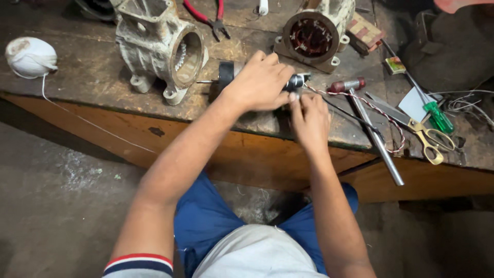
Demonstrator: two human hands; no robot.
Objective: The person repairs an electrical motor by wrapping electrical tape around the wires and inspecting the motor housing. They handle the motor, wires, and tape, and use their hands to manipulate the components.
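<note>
Head view showed the left hand wrapped around a small black motor part on the wooden desk. The right hand pinched its end, just at 4 o'clock from the left. A grey motor shell sat at 9 o'clock from the hands. Yellow scissors and a green screwdriver lay at 3 o'clock.
</note>
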